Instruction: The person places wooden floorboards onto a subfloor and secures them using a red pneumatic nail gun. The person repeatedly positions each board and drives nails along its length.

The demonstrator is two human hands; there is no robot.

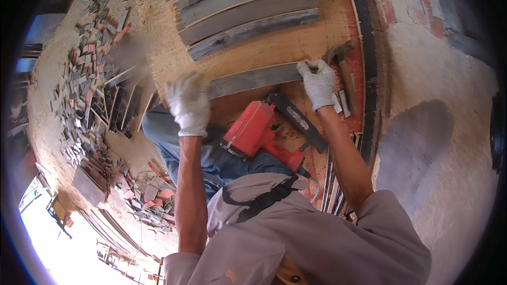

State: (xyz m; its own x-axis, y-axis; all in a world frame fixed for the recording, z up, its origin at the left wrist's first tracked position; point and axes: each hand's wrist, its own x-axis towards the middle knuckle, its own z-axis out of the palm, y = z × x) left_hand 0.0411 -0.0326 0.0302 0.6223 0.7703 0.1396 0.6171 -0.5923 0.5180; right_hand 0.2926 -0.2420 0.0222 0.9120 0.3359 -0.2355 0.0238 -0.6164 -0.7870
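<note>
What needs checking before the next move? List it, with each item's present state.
1. Left hand gripping the gray board: cannot tell, hand blurred.
2. Right hand at the board's right end: ok.
3. Both hands gloved: ok.
4. Red nail gun out of both hands: ok.
5. Nail gun safe against firing: cannot tell.
6. Hammer well clear of right hand: not ok, close beside it.

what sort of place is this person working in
Likely a rough woodworking shop or yard: there is what looks like a red nail gun, a claw hammer beside the right hand, and many wood-like offcuts scattered at the left.
</note>
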